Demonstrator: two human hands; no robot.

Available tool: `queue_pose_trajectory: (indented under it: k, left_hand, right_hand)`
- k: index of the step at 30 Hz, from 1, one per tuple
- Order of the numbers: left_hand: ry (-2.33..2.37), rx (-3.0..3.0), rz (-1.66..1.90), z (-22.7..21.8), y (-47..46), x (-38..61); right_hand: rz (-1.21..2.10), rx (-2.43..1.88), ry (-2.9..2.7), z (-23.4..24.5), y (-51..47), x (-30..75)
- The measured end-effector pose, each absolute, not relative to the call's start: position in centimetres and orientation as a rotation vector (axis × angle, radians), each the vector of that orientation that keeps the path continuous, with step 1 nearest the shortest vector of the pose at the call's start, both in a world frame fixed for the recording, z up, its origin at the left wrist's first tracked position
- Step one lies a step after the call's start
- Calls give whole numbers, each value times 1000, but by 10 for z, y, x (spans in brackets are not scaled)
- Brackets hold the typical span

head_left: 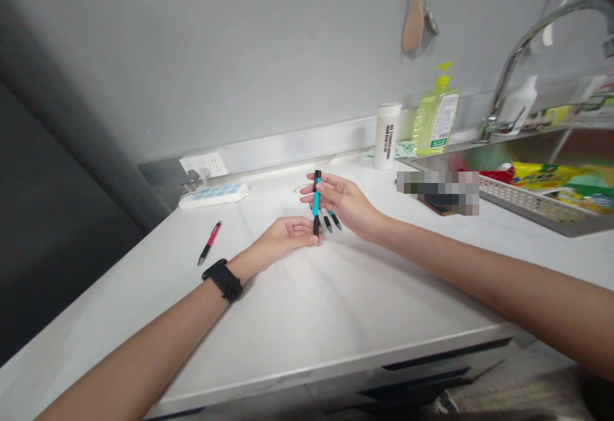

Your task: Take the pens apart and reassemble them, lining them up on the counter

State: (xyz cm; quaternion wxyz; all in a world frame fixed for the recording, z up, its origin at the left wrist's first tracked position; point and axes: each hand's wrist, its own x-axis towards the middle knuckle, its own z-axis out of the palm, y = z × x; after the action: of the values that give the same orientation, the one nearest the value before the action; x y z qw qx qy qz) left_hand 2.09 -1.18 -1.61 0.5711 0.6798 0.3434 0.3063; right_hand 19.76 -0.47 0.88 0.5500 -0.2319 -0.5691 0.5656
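Note:
A turquoise pen [316, 204] with a black grip and black top end stands nearly upright between my hands, tip down. My right hand [343, 197] pinches its upper part between thumb and fingers. Low on the same pen, my left hand [295, 234] is closed around the tip end, thumb in front. Just behind it, a grey-and-black pen [328, 224] and a second black-tipped pen [336, 222] lie on the counter, their far ends hidden by my right hand. To the left of my left hand lies a red pen [210, 243] with a black grip.
A white power strip [214, 196] lies at the back left below a wall socket [204, 164]. At the back right stand a white canister [387, 136] and a yellow-green pump bottle [436, 117]. A blurred-out dark object [439, 192] lies beside the sink [570, 224] and faucet [511, 66].

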Motion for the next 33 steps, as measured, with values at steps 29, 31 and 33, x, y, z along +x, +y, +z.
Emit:
queue_pose_trajectory:
  k: [29,31,33]
  left_hand:
    - [777,1641,705,-14,-14,19]
    - [770,1643,697,-14,-14,19]
    - [769,1653,710,-14,-15,19]
  right_hand:
    - [1117,-679,-1603,5,-3,205]
    - [1034,-762,-1620,4,-2,206]
    - [1044,-774,-1607,3,-2,207]
